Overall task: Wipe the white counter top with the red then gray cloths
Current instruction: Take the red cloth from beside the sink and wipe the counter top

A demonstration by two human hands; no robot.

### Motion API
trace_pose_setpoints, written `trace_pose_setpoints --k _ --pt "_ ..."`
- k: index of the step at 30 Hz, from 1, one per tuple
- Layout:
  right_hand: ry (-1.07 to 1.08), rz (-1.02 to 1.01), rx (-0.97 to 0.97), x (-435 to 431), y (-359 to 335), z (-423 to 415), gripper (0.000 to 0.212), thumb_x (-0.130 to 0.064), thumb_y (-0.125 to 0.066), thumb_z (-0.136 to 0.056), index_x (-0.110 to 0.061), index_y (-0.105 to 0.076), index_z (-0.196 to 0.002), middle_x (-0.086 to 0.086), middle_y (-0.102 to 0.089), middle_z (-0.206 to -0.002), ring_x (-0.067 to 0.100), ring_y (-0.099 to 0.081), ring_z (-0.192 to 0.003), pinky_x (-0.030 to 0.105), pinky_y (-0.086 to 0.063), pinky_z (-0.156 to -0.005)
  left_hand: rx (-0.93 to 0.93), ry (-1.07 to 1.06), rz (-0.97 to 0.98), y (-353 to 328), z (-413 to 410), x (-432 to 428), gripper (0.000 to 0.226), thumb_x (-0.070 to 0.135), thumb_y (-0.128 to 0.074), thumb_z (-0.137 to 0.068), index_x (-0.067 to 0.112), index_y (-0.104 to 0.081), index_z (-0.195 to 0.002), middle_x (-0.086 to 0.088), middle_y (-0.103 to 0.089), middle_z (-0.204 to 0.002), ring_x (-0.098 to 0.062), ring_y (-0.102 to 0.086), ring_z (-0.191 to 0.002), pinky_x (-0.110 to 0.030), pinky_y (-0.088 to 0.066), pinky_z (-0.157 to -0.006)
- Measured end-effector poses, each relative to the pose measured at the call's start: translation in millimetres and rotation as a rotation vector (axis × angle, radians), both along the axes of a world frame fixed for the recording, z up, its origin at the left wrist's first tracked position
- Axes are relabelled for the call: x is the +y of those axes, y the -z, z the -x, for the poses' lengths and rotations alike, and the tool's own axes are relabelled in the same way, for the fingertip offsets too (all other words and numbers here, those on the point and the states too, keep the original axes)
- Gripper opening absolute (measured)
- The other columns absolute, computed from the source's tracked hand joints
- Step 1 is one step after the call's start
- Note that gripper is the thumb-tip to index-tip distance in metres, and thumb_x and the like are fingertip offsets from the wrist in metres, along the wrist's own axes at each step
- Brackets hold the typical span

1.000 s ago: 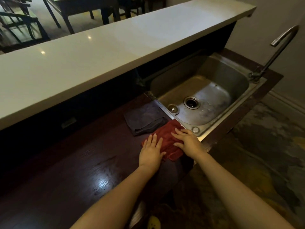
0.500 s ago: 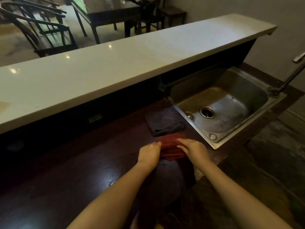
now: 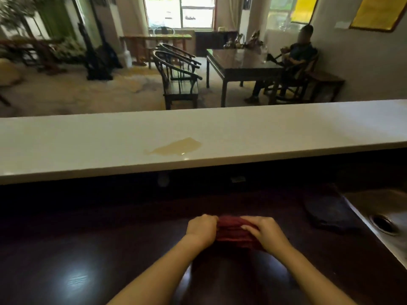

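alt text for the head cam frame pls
Both hands, left and right, bunch a red cloth on a dark lower counter. Ahead, the white counter carries a yellowish spill; a gray cloth lies by the sink.

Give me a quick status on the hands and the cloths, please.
Left hand and right hand both gripping red cloth on dark counter. Gray cloth untouched beside sink. Yellowish spill on white counter top, unwiped; nothing blocking.

A home-style kitchen bar opening onto a dining room: a steel sink (image 3: 383, 219) is set in the dark near worktop (image 3: 88, 249), a white counter (image 3: 264, 128) runs across, and beyond stand a dark table (image 3: 240, 62) and wooden chairs (image 3: 178, 78) by windows (image 3: 180, 12).
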State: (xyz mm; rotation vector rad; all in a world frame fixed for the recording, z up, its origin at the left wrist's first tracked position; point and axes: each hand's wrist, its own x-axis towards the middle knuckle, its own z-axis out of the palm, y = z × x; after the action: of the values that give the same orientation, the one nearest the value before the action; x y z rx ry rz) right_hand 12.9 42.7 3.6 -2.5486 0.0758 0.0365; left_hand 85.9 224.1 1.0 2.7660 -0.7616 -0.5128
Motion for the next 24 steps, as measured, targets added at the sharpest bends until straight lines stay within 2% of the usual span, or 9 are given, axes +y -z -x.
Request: trace_pose_setpoints --k 3,7,10,14,17,20,24 --pt "-0.080 -0.018 -0.041 59.4 -19.3 -32.6 0.028 -0.022 -0.065 -0.084 -0.018 -0.066 -0.112 0.003 -0.070 -0.112 0.013 -0.063 -0.104 0.016 -0.041 -0.090 -0.030 -0.045 -0.010 -27.2 -19.6 66.1 0.027 0.029 -0.046 -0.090 0.018 -0.057 -0.112 -0.014 -0.063 -0.117 -0.036 -0.059 -0.106 -0.041 -0.047 -0.085" --pt "-0.152 -0.057 -0.113 118.3 -56.7 -64.1 0.024 -0.019 -0.068 -0.081 -0.017 -0.070 -0.105 0.001 -0.073 -0.103 0.007 -0.064 -0.095 0.003 -0.037 -0.078 -0.011 -0.073 -0.017 -77.7 -39.4 134.5 0.025 0.031 -0.049 -0.088 0.021 -0.060 -0.108 -0.012 -0.065 -0.113 -0.033 -0.060 -0.103 -0.038 -0.047 -0.081" --pt "-0.222 -0.061 -0.115 142.7 -95.3 -80.7 0.025 -0.024 -0.068 -0.081 -0.021 -0.070 -0.105 -0.006 -0.072 -0.102 -0.002 -0.061 -0.092 -0.003 -0.036 -0.076 0.020 -0.032 -0.050 -123.8 -49.9 171.0 0.024 0.031 -0.052 -0.088 0.019 -0.061 -0.107 -0.011 -0.064 -0.113 -0.031 -0.059 -0.104 -0.037 -0.046 -0.082" --pt "-0.305 -0.064 -0.182 153.3 -160.4 -104.0 0.025 -0.032 -0.065 -0.082 -0.028 -0.068 -0.106 -0.021 -0.066 -0.095 -0.014 -0.057 -0.082 -0.001 -0.038 -0.075 0.077 -0.017 0.012 -191.9 -68.0 194.6 0.020 0.024 -0.051 -0.090 0.010 -0.062 -0.100 -0.015 -0.071 -0.099 -0.033 -0.067 -0.086 -0.033 -0.051 -0.078" --pt "-0.315 -0.030 -0.248 152.3 -201.1 -131.1 0.028 -0.038 -0.060 -0.083 -0.032 -0.065 -0.110 -0.029 -0.059 -0.089 -0.017 -0.053 -0.079 0.004 -0.037 -0.068 0.020 -0.028 0.038 -234.4 -90.0 195.3 0.022 0.022 -0.049 -0.092 0.006 -0.062 -0.098 -0.018 -0.071 -0.093 -0.031 -0.066 -0.077 -0.038 -0.052 -0.079" --pt "-0.296 -0.011 -0.288 148.1 -225.0 -165.6 0.027 -0.037 -0.059 -0.085 -0.033 -0.064 -0.110 -0.027 -0.059 -0.083 -0.011 -0.054 -0.076 0.008 -0.036 -0.065 -0.037 -0.059 0.058 -259.2 -116.0 187.2 0.023 0.019 -0.045 -0.094 0.006 -0.061 -0.104 -0.019 -0.070 -0.092 -0.026 -0.062 -0.071 -0.040 -0.053 -0.078" --pt "-0.276 0.004 -0.339 134.8 -226.9 -201.7 0.026 -0.031 -0.056 -0.088 -0.034 -0.062 -0.113 -0.015 -0.062 -0.093 -0.006 -0.055 -0.076 0.009 -0.040 -0.064 -0.276 -0.071 0.086 -254.7 -149.3 168.0 0.032 0.021 -0.041 -0.094 0.027 -0.056 -0.121 -0.009 -0.068 -0.093 -0.022 -0.062 -0.072 -0.036 -0.053 -0.070"
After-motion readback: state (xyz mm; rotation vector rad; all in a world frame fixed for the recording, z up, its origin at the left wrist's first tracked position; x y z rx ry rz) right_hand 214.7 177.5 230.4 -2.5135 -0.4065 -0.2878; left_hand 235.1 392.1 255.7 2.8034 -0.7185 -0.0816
